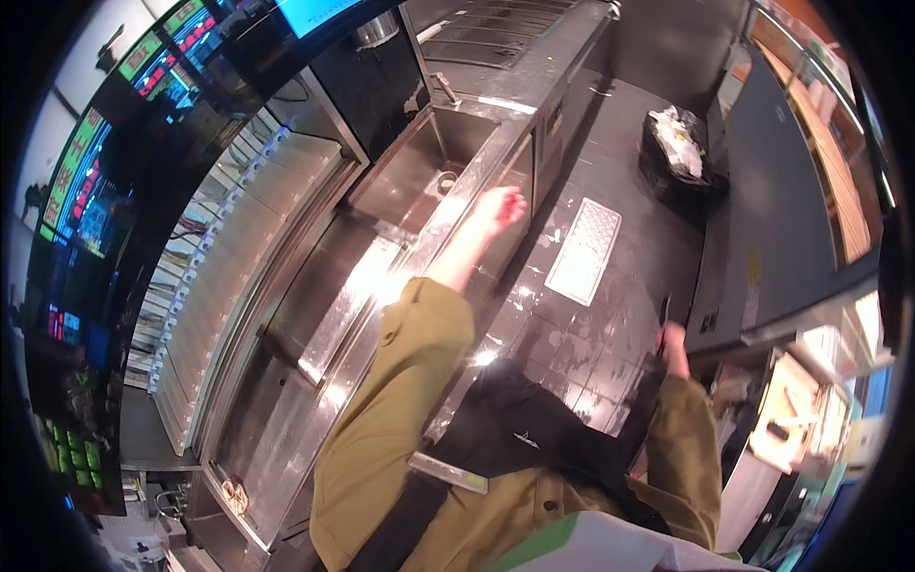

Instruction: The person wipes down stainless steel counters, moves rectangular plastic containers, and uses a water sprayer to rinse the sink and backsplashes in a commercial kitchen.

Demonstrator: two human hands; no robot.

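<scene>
My left hand (502, 208) is held out over the front edge of the stainless steel sink counter (443, 232). Its fingers are curled in and I see nothing in them. Just beyond it lies the sink basin (436, 161) with a round drain (447, 182). Low on the right, my right hand (674, 348) grips a thin tool (666, 311) with what looks like a metal end and a reddish part by the fingers. Its exact kind is too small to tell. This hand is beside a dark grey cabinet panel (758, 214).
A white patterned floor plate (584, 252) lies on wet dark tiles (529, 314). A black bin bag (672, 171) with pale waste stands against the right side. Left of the counter runs a row of metal compartments (243, 264). A wooden board (783, 411) sits at lower right.
</scene>
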